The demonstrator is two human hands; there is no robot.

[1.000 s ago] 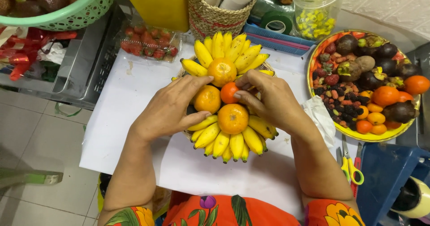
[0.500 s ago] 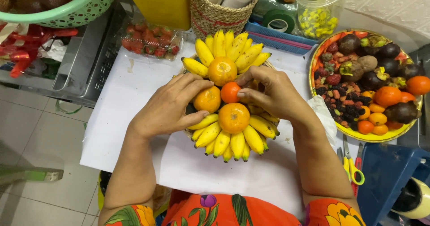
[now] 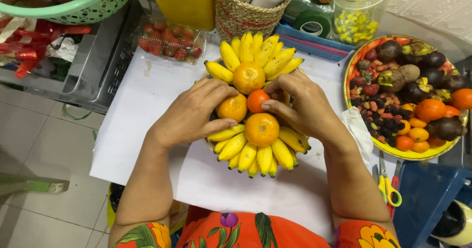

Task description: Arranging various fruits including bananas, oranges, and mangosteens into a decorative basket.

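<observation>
A ring of small yellow bananas (image 3: 255, 157) lies on a white table (image 3: 147, 105), with oranges set in its middle. My left hand (image 3: 194, 112) rests on the left side of the arrangement, its fingers curled round one orange (image 3: 232, 108). My right hand (image 3: 300, 103) pinches a smaller reddish-orange fruit (image 3: 256, 100) in the centre. A large orange (image 3: 248, 77) sits at the far side and another (image 3: 261, 129) at the near side. More bananas (image 3: 260, 51) fan out at the back.
A round yellow-rimmed tray (image 3: 354, 71) of mixed dark and orange fruit stands at the right. Yellow-handled scissors (image 3: 388, 186) lie by it. A clear box of strawberries (image 3: 169, 41), a woven basket (image 3: 243, 14), a clear jar (image 3: 359, 12) and a green basket (image 3: 73, 9) line the back.
Both hands have stayed on the fruit arrangement; the fingers have shifted only slightly around the central small orange fruit.
</observation>
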